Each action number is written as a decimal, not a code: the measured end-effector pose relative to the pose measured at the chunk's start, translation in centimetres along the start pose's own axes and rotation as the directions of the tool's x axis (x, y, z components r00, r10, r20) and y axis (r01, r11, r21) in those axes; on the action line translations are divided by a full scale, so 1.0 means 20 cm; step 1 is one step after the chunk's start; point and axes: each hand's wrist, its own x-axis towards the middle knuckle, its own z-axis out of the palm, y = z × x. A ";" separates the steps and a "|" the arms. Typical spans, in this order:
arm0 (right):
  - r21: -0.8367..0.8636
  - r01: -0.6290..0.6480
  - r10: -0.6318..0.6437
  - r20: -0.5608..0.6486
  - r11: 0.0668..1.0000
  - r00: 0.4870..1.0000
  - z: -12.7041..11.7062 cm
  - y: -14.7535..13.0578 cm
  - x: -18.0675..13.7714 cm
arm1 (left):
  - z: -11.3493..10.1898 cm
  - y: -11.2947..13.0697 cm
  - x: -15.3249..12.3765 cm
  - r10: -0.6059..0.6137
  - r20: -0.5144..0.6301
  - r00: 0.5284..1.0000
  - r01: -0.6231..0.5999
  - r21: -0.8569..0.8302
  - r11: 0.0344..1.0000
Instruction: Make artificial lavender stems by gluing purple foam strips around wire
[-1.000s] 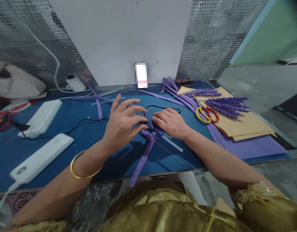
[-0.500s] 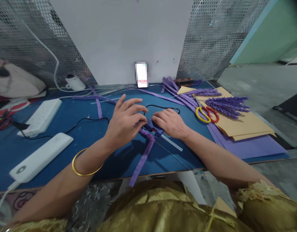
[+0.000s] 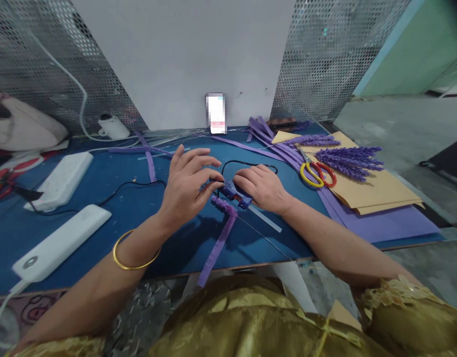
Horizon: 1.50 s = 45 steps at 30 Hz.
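Note:
A blue glue gun [image 3: 237, 195] lies on the blue tabletop, a clear glue stick [image 3: 265, 219] sticking out toward the lower right. My right hand [image 3: 263, 187] curls over it with the fingers closed. Thumb and forefinger of my left hand [image 3: 193, 181] are pinched together at the gun's left end; whatever is between them is too small to make out, and the other fingers are spread. Just below the gun rests a partly wound purple paper flower spike [image 3: 224, 205] on a thin wire. From it a loose purple paper strip [image 3: 218, 252] hangs past the table's front edge.
To the right are scissors [image 3: 313, 174], finished purple flower spikes [image 3: 349, 162], brown paper [image 3: 380, 193] and purple sheets [image 3: 395, 225]. On the left lie a power bank [image 3: 62, 243], a power strip [image 3: 60, 181] and cables. A phone [image 3: 216, 113] leans at the back.
My left hand has shifted slightly left, and more of the flower spike shows below the pinched fingers. My right hand stays on the glue gun. The view has moved a little.

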 end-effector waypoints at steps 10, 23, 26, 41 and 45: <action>0.009 0.023 -0.024 0.041 1.000 0.999 0.01 -0.01 -0.01 | 0.02 -0.02 0.00 0.038 0.018 0.999 -0.038 -0.022 0.999; 0.014 0.014 -0.015 0.069 1.000 0.998 0.00 -0.02 0.00 | 0.02 -0.02 -0.03 -0.025 0.030 0.999 0.027 -0.058 0.998; 0.025 0.003 -0.004 0.057 1.000 0.998 0.00 -0.01 0.00 | 0.01 -0.02 -0.03 -0.082 -0.010 0.997 0.081 -0.088 0.993; -0.021 0.038 -0.037 0.055 0.999 0.998 -0.02 -0.01 0.00 | 0.00 -0.03 -0.03 -0.071 0.019 0.997 0.072 -0.065 0.995; -0.066 0.075 -0.070 0.076 0.995 0.995 -0.02 -0.02 0.01 | 0.00 -0.04 -0.03 -0.061 0.050 0.997 0.064 -0.080 0.995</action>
